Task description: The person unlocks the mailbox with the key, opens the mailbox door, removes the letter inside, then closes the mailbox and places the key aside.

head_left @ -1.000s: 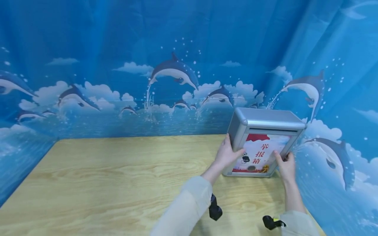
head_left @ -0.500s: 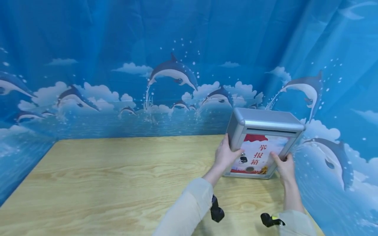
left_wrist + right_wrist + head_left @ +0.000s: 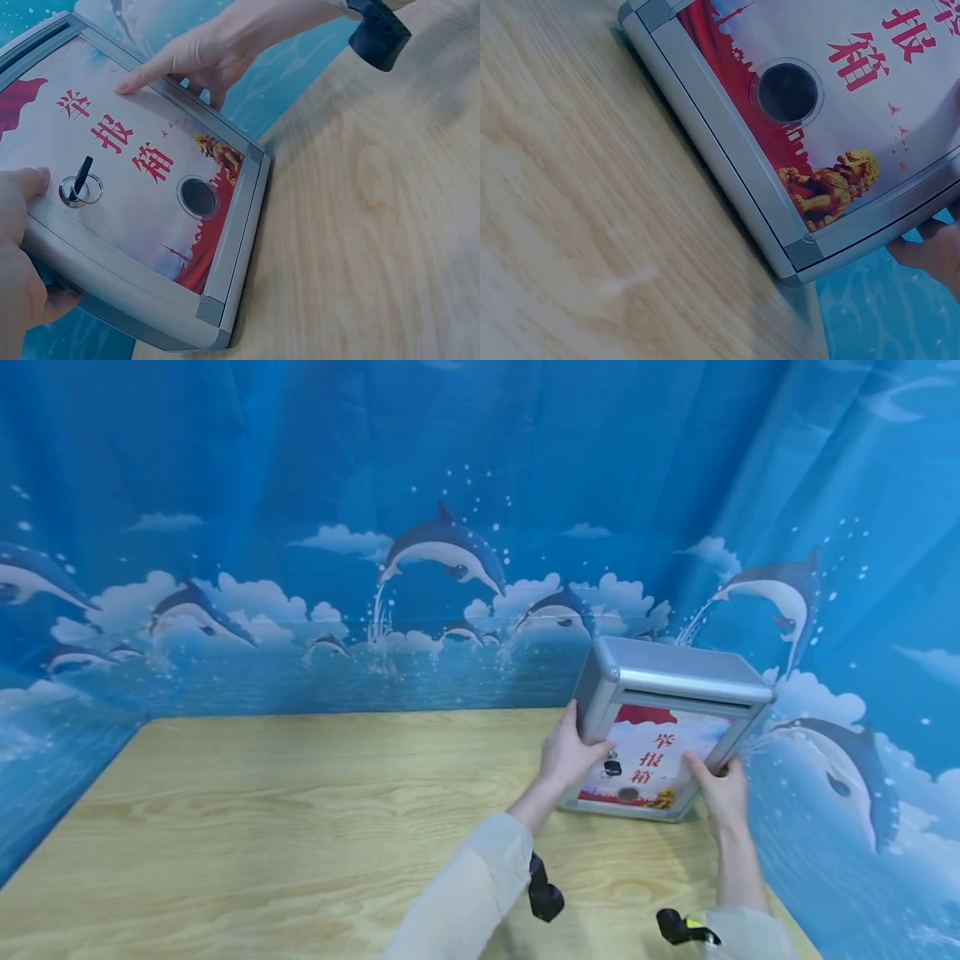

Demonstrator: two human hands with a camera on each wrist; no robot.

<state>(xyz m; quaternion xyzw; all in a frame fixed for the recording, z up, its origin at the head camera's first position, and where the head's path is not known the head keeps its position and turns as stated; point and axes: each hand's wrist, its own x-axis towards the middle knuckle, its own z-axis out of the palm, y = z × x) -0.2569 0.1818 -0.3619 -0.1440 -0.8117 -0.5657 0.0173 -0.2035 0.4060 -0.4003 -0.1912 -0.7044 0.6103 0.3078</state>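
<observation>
A silver metal drop box [image 3: 678, 670] stands at the table's right back corner, leaning a little, its lower edge right at the tabletop. Its front panel carries red Chinese characters [image 3: 112, 135], a golden lion picture [image 3: 836, 184] and a round dark window [image 3: 199, 196]. Near the left edge of that panel, a key [image 3: 82, 174] with a ring sits in the lock. My left hand [image 3: 566, 756] grips the box's left side, thumb on the front beside the lock. On the opposite side my right hand [image 3: 720, 789] holds the box, thumb over the front, other fingers partly hidden behind.
The wood-grain table [image 3: 300, 810] extends far to the left of the box. Blue curtains [image 3: 315, 460] printed with dolphins hang behind and along the right side, close to the box. A black wrist device [image 3: 545, 893] hangs at my left cuff and another black device [image 3: 686, 928] at my right.
The box has shifted slightly left and toward me, and turned a little, with both hands keeping their grip on its sides.
</observation>
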